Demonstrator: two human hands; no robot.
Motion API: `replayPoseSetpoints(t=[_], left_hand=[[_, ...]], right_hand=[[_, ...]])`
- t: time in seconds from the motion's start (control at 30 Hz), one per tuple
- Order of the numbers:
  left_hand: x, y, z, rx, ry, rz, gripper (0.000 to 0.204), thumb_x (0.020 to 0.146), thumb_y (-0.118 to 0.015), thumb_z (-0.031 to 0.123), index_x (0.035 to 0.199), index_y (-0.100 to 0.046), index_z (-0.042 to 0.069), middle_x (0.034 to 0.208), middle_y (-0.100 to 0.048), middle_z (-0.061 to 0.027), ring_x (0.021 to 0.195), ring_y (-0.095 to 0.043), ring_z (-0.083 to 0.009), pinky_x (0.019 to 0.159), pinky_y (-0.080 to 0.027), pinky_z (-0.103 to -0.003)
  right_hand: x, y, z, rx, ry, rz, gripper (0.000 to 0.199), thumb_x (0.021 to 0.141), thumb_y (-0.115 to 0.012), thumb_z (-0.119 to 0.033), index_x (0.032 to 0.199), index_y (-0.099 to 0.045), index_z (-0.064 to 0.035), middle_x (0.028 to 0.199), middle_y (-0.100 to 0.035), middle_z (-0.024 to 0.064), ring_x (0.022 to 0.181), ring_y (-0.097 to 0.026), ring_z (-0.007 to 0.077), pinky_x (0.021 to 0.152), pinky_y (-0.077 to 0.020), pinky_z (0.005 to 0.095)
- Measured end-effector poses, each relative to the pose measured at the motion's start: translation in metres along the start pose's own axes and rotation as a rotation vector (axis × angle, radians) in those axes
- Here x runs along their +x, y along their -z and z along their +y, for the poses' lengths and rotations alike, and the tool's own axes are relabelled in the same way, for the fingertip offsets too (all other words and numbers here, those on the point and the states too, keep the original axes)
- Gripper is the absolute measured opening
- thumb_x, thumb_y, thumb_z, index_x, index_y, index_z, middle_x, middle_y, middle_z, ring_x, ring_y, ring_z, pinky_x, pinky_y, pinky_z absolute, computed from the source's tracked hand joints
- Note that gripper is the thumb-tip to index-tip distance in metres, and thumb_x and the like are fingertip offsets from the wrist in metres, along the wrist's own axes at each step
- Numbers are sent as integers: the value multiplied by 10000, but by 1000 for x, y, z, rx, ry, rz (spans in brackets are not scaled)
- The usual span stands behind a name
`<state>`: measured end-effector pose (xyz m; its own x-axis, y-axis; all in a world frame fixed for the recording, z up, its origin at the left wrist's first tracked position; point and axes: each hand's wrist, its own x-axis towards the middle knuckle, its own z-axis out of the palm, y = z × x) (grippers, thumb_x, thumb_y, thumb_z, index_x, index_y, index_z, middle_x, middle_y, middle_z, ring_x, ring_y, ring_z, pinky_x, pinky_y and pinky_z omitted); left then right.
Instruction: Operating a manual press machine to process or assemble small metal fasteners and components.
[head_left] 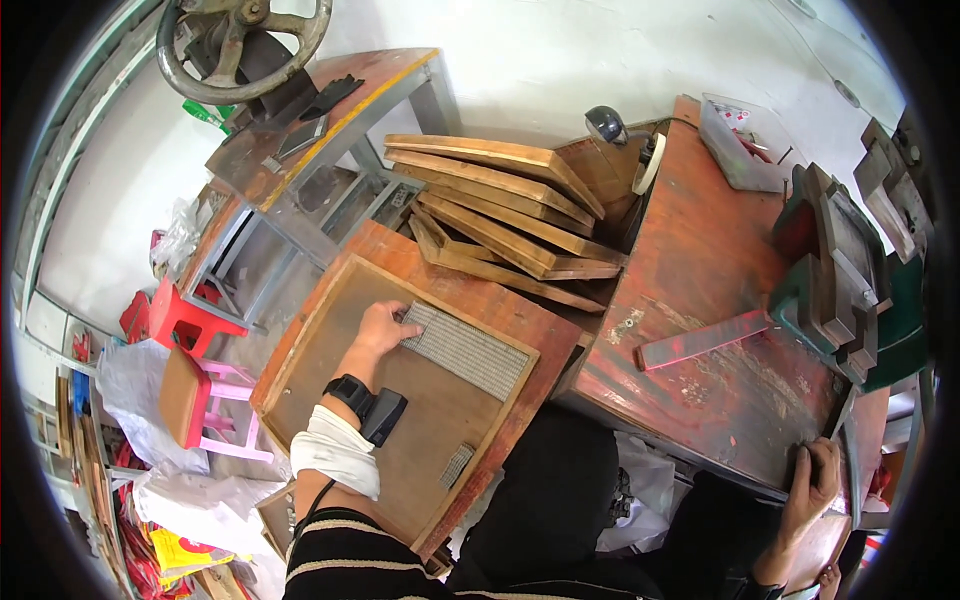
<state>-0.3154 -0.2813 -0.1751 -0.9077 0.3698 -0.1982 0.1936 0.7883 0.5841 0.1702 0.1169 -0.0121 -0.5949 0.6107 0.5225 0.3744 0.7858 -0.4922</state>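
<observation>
A shallow wooden tray (330, 400) with a raised rim lies at a slant before me. Along its far right side sits a long block of small grey metal pieces (470, 350) in tight rows. My left hand (380, 330) is at the block's left end, fingers bent and thumb pressed in; whether it grips the end pieces is hidden. A smaller cluster of such pieces (457, 466) lies in the tray's near right corner. My right hand (817, 478) is closed at the near edge of the reddish bench (690, 260), its fingers curled round something I cannot make out.
Several wooden trays (500, 180) are stacked behind the tray. On the bench are a green metal machine (830, 270), a red-edged bar (703, 340) and a clear plastic bin (745, 150). A handwheel (245, 50) stands far left, a pink stool (215, 405) below it.
</observation>
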Motion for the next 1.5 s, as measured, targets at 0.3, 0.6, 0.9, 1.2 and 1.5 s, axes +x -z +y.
replayPoseSetpoints(t=[0.3, 0.6, 0.9, 1.2, 1.5], left_hand=[[-1, -2, 32, 383, 65, -27, 447, 653, -772, 247, 977, -694, -50, 985, -683, -267, 975, -658, -389, 876, -525, -424], [2, -4, 1, 261, -15, 167, 473, 624, -748, 361, 855, -701, -48, 815, -669, -273, 808, -680, -398, 764, -530, -467], [-114, 75, 210, -382, -269, -107, 366, 712, -743, 60, 1056, -682, -47, 868, -692, -63, 738, -634, -119, 668, -524, -274], [-157, -52, 416, 277, -1129, -379, 416, 635, -788, 278, 889, -665, -27, 898, -659, -204, 875, -650, -387, 792, -532, -450], [-169, -78, 400, 126, -1136, -299, 544, 673, -798, 227, 1114, -607, -29, 1105, -609, -160, 1084, -558, -350, 934, -475, -426]], right_hand=[[4, -5, -2, 5, 38, 0, 79, 817, -620, 50, 892, -606, 29, 874, -583, 134, 811, -571, 250, 755, -439, 306], [6, 0, -14, -12, 22, 58, 93, 768, -654, 59, 845, -625, 15, 824, -589, 142, 783, -592, 277, 732, -464, 333], [17, -2, -20, 135, 102, 5, 143, 723, -754, 23, 842, -690, -25, 836, -664, 123, 751, -654, 282, 677, -518, 358], [29, 16, -17, 301, 73, -234, 367, 739, -780, -81, 1085, -669, -29, 1077, -641, 182, 1004, -628, 374, 843, -527, 421], [68, -14, -9, 314, 248, -411, 674, 639, -796, -59, 1274, -574, -22, 1191, -609, 181, 1063, -558, 363, 954, -459, 425]])
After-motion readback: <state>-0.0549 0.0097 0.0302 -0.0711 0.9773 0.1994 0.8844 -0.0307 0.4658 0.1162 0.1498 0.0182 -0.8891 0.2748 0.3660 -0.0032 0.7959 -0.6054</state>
